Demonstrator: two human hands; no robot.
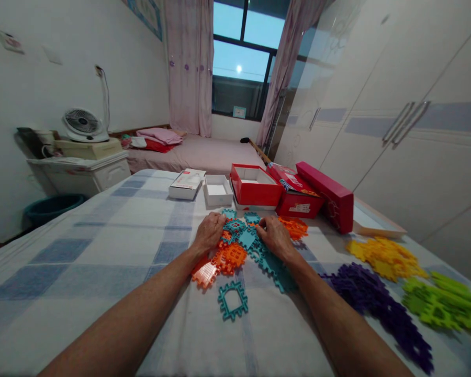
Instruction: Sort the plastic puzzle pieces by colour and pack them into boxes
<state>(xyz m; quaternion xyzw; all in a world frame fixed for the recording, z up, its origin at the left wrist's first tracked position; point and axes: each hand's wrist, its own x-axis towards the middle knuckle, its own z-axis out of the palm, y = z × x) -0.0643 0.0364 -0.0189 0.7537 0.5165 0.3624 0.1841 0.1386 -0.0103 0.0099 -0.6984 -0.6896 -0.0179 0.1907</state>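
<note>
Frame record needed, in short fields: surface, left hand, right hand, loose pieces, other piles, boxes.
surface: blue-checked white bedsheet
left hand: rests on mixed teal and orange toothed plastic tiles; grip unclear
right hand: on the same tiles; grip unclear
loose piece: teal square frame tile, nearer the camera, untouched
other piles: purple tiles, yellow tiles, green tiles, at right
boxes: open red cardboard box and small open white box, beyond the hands

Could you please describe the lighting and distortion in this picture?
Head view: the wide lens bows the wardrobe and window lines; head view: dim, even light, one bright glare spot on the window glass; head view: left hand, right hand and tiles look sharp, forearms at the bottom edge softer.
</note>
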